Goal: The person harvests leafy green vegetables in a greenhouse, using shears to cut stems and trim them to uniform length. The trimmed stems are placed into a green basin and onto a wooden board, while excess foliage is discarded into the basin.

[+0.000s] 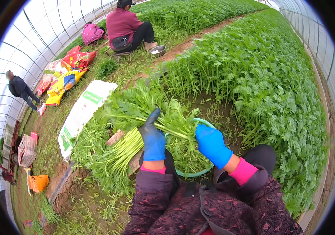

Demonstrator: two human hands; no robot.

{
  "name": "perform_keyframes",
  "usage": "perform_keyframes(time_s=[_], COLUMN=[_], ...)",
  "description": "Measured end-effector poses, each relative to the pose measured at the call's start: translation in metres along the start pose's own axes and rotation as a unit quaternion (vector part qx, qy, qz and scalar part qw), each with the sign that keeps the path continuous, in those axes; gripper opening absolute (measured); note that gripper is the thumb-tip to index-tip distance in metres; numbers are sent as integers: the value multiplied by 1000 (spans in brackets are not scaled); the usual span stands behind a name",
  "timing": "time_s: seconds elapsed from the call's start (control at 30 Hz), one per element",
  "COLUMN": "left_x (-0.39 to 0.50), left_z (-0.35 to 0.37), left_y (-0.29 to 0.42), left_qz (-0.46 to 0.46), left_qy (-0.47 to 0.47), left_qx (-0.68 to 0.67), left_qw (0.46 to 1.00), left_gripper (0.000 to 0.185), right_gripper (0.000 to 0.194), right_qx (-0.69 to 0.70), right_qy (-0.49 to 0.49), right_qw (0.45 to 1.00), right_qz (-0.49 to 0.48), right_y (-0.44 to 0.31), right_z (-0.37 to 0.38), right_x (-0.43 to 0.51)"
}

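My left hand [152, 136], in a soiled blue glove, is closed around a bunch of leafy green stalks [167, 128], thumb on top. At the stalks' right end is my right hand [213, 144], in a blue glove, its fingers against the leaves and stems; what they pinch is partly hidden. Beneath both hands stands a round light-green basin [195, 174] with loose greens inside. A pile of cut stalks [127, 147] lies to the left of my left hand, pale stems together and leaves spread outward.
Tall leafy greens [273, 88] grow close on the right. A white sack [85, 105] lies left, with colourful sacks [64, 83] beyond. A seated person [124, 28] is near a metal bowl [158, 51]; others are farther off. A plastic crate [27, 150] and red vehicle [12, 155] stand far left.
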State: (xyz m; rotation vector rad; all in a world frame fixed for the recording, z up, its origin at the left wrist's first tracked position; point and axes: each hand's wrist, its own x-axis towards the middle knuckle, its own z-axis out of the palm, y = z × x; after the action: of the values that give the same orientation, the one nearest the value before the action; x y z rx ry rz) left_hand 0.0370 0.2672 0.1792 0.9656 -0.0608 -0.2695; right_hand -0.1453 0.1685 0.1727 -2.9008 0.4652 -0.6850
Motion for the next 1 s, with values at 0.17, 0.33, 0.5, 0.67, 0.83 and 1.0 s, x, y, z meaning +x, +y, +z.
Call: perform_keyframes(time_s=[0.17,0.33,0.5,0.67,0.83,1.0], left_x=[16,13,16,34,43,41], left_z=[-4,3,2,-5,6,14], left_y=[27,27,27,35,27,23], left_qz=[-158,-176,-187,-197,-208,-195], left_qy=[5,-66,-166,-133,-256,-313], left_qx=[-38,-127,-232,-120,-206,-244], left_qw=[987,974,940,964,921,897], left_gripper=[19,17,18,15,32,51], right_gripper=[20,22,28,40,71,77], right_qx=[-27,2,51,65,223,582], right_qy=[-14,9,105,101,6,-128], right_qw=[1000,999,992,992,974,798], right_qz=[8,39,39,49,39,95], right_y=[-1,1,13,17,30,62], right_z=[3,13,18,24,19,7], right_x=[-3,-4,-8,-8,-2,12])
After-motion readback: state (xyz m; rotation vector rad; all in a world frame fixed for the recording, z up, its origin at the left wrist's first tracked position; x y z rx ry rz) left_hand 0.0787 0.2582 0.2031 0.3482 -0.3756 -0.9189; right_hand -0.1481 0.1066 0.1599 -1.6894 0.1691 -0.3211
